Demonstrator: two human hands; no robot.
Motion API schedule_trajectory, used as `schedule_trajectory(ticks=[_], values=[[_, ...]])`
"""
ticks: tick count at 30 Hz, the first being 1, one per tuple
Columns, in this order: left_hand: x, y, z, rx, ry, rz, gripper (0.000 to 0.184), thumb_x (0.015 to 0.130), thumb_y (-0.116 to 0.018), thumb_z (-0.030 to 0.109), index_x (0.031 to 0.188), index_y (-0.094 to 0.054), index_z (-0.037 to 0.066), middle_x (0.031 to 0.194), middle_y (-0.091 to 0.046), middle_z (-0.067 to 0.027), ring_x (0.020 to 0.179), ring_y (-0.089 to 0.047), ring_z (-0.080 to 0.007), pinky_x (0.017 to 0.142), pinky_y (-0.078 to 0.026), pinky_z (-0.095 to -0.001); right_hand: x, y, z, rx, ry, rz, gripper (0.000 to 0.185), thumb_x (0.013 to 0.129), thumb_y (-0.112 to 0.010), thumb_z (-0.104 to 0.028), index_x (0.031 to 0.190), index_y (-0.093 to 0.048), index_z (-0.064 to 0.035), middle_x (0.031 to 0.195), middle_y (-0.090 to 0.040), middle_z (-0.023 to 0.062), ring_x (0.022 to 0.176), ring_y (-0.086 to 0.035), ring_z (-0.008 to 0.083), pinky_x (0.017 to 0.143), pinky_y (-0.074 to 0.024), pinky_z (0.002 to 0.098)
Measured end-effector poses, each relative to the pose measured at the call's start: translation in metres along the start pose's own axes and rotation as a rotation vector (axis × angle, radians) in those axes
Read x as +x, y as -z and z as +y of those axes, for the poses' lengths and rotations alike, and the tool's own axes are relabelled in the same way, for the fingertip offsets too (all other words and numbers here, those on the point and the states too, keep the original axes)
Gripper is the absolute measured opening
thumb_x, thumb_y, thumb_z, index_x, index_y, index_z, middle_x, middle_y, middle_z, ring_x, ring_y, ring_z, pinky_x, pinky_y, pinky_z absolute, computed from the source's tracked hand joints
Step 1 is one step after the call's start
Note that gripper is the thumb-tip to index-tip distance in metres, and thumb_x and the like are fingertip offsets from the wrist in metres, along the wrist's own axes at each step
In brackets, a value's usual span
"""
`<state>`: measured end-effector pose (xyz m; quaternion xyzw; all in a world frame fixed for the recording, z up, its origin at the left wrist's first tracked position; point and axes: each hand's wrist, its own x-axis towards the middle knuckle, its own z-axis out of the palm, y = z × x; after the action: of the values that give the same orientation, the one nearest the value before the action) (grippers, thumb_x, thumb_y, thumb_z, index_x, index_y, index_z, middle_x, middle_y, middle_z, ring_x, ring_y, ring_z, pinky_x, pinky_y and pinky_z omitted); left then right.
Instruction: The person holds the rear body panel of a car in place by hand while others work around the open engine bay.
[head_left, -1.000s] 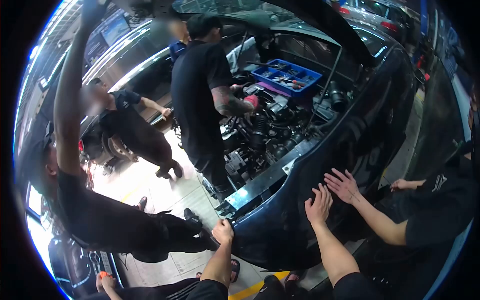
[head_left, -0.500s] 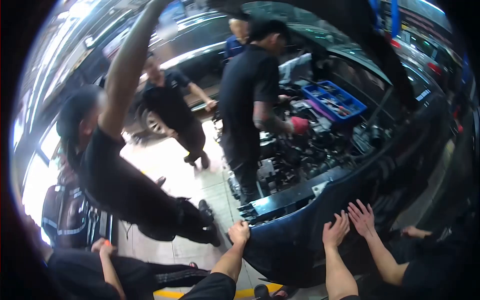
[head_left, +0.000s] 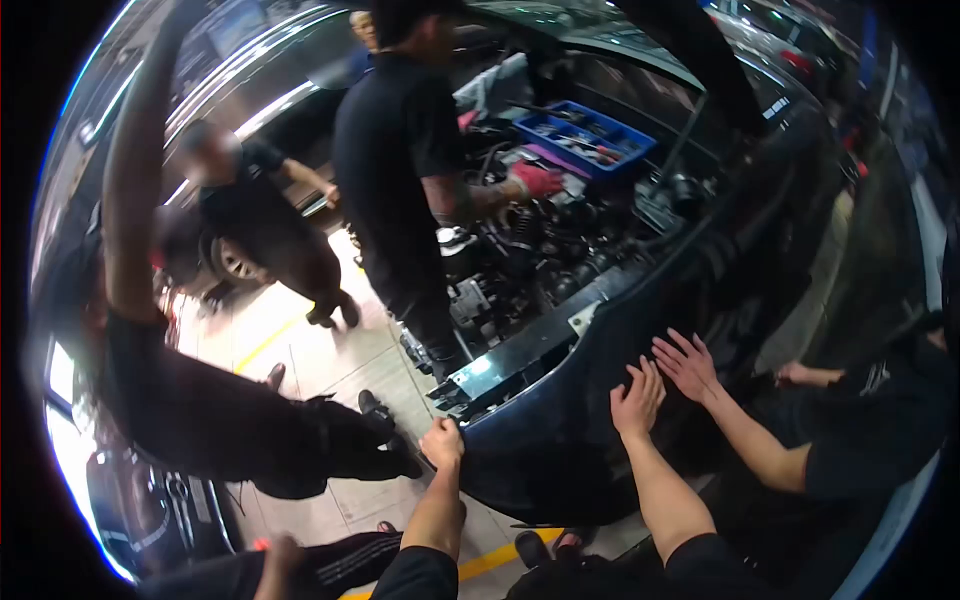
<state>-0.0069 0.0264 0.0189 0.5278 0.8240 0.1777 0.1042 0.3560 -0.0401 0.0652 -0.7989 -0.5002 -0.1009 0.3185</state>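
My left hand (head_left: 442, 443) is closed round the front end of a dark blue car fender (head_left: 545, 450), at the corner by the engine bay. My right hand (head_left: 637, 397) lies with its fingers stretched out against the fender's outer side. Just beyond it, a co-worker's hand (head_left: 685, 366) is spread on the same panel; that arm comes in from the right. Behind the fender the engine (head_left: 540, 235) is exposed, with a metal crossbar (head_left: 525, 355) along its front.
A person in a red glove (head_left: 537, 180) leans over the engine bay. A blue tray (head_left: 625, 150) of tools rests on the engine's far side. More people in dark clothes stand at left. A yellow floor line (head_left: 505, 557) runs near my feet.
My view has turned, so the scene sits further left and higher. Both my hands stay on the fender. The gloved hand of the person at the engine now reaches out more openly.
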Motion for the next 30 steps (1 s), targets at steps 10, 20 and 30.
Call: schedule_trajectory(ticks=[10,20,30], values=[[0.003,-0.013,-0.011,0.013,-0.124,0.164,0.031,0.086,-0.050,0.031,0.076,-0.069,0.009,0.072,-0.064,-0.0244,0.070,-0.063,-0.0442,0.069,-0.046,-0.0551,0.000,0.004,0.001,0.002,-0.006,-0.009,0.044,0.079,-0.064,-0.013,0.121,-0.053,-0.0109,0.142,-0.047,0.0124,0.136,-0.040,0.0320,0.111,-0.0301,0.0515],[0.002,-0.012,-0.012,0.005,-0.117,0.113,0.032,0.087,-0.046,0.031,0.080,-0.068,0.009,0.075,-0.065,-0.0258,0.072,-0.062,-0.0464,0.071,-0.045,-0.0566,0.000,0.000,0.007,0.043,-0.017,0.022,0.045,0.077,-0.065,-0.013,0.120,-0.054,-0.0100,0.141,-0.048,0.0134,0.134,-0.042,0.0329,0.111,-0.0310,0.0517],[0.001,-0.011,-0.010,0.004,-0.116,0.140,0.031,0.087,-0.048,0.031,0.079,-0.068,0.009,0.073,-0.064,-0.0270,0.070,-0.062,-0.0465,0.070,-0.046,-0.0560,0.001,0.006,0.003,0.013,-0.001,0.009,0.044,0.077,-0.065,-0.013,0.120,-0.054,-0.0100,0.140,-0.048,0.0138,0.134,-0.042,0.0326,0.110,-0.0315,0.0510]])
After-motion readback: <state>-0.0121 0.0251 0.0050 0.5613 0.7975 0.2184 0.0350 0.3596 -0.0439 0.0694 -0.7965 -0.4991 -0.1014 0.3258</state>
